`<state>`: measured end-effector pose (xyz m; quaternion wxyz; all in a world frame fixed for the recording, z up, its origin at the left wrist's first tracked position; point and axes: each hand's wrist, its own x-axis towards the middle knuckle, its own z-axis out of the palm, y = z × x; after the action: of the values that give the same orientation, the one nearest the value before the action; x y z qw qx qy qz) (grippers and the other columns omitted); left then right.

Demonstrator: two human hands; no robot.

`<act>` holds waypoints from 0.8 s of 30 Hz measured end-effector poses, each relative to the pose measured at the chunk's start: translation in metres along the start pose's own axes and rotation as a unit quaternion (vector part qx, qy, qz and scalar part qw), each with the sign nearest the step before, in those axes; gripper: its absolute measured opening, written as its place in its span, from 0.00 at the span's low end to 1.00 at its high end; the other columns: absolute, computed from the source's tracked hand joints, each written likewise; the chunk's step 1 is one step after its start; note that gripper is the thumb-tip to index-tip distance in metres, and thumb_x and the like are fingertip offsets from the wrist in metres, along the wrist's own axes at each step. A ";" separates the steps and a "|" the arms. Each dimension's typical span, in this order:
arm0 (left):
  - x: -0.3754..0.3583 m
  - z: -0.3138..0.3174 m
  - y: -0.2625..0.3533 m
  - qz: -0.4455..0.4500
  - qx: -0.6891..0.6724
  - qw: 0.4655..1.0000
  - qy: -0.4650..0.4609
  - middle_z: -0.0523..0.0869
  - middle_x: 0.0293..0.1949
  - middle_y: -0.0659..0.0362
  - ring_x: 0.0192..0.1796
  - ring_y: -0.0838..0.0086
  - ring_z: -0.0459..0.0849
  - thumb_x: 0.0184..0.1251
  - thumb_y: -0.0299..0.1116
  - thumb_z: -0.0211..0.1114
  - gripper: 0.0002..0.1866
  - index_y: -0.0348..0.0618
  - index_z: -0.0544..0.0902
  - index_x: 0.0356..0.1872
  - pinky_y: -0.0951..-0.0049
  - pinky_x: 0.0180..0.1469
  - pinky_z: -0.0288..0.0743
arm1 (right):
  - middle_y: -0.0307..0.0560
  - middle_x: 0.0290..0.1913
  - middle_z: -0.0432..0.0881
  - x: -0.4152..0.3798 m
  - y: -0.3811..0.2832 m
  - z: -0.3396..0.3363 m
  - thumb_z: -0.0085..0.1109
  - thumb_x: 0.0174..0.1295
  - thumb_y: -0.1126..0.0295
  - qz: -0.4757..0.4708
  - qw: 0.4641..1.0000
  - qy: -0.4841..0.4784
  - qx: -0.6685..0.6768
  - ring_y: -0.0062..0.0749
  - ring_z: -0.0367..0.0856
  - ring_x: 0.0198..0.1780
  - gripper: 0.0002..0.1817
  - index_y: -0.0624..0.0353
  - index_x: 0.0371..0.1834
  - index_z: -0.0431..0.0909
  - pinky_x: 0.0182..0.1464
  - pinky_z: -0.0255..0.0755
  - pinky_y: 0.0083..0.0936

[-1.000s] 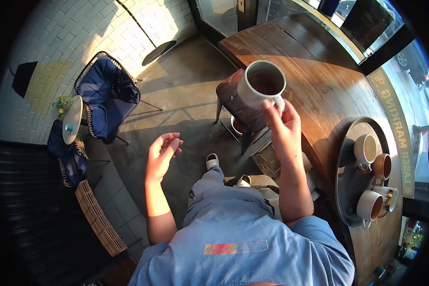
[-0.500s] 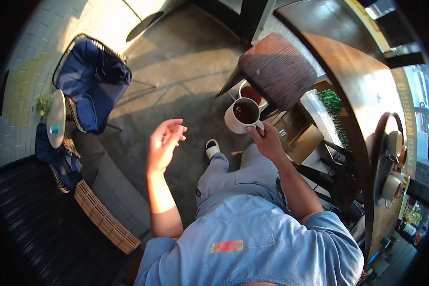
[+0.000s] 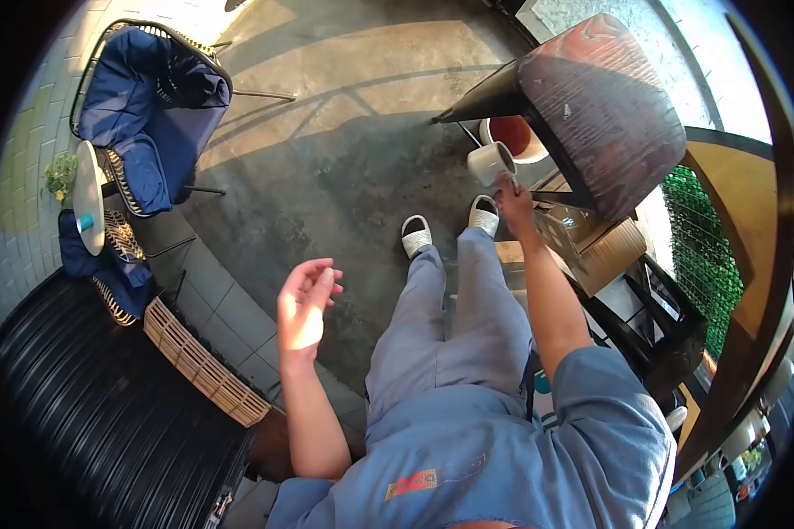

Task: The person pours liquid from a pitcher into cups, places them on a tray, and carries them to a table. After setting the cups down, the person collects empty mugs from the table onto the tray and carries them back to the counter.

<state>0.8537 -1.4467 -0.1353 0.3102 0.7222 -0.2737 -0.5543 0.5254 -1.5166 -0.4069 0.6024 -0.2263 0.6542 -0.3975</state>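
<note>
My right hand [image 3: 513, 201] grips a white mug [image 3: 485, 166] by its handle. The mug is tipped over with its mouth facing right, close beside a white bucket [image 3: 535, 152] with a reddish-brown inside. Part of the bucket is hidden behind a stool with a wood-grained seat [image 3: 602, 97] and dark legs. My left hand [image 3: 305, 307] hangs in the air over the floor, fingers loosely bent and nothing in them.
A cardboard box [image 3: 616, 256] lies right of my legs, near a black metal stool [image 3: 670, 322]. At left are a chair with blue cushions [image 3: 163, 132], a small round table [image 3: 88, 194] and black ribbed sheeting [image 3: 115, 397]. A wooden counter [image 3: 741, 176] rises at right.
My right hand has lowered the mug toward the bucket and tipped it; the dark liquid seen in it before no longer shows. My view has tilted down, with both slippers now visible.
</note>
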 end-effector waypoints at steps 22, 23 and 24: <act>0.017 -0.004 -0.051 -0.057 0.032 0.997 -0.041 0.84 0.41 0.60 0.40 0.80 0.80 0.68 0.34 0.60 0.14 0.40 0.77 0.50 0.79 0.40 0.70 | 0.33 0.15 0.58 0.142 0.040 -0.036 0.38 0.69 0.42 0.088 0.707 -0.172 0.680 0.20 0.58 0.19 0.29 0.54 0.20 0.61 0.31 0.53 0.22; 0.017 -0.004 -0.051 -0.055 0.033 0.997 -0.041 0.84 0.41 0.60 0.40 0.80 0.80 0.68 0.34 0.60 0.14 0.40 0.77 0.50 0.79 0.40 0.70 | 0.33 0.15 0.58 0.143 0.039 -0.035 0.38 0.69 0.42 0.087 0.706 -0.174 0.681 0.20 0.58 0.19 0.29 0.54 0.20 0.61 0.31 0.53 0.22; 0.017 -0.003 -0.051 -0.057 0.034 0.997 -0.042 0.84 0.41 0.60 0.40 0.80 0.80 0.68 0.34 0.60 0.14 0.40 0.77 0.50 0.79 0.40 0.70 | 0.33 0.15 0.58 0.143 0.038 -0.034 0.37 0.69 0.41 0.079 0.700 -0.176 0.688 0.20 0.58 0.19 0.29 0.55 0.21 0.61 0.31 0.54 0.22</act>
<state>0.8637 -1.4255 -0.1836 0.2417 0.7232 -0.2640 -0.5907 0.4751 -1.5965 -0.5255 0.7239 0.2372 0.0962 -0.6407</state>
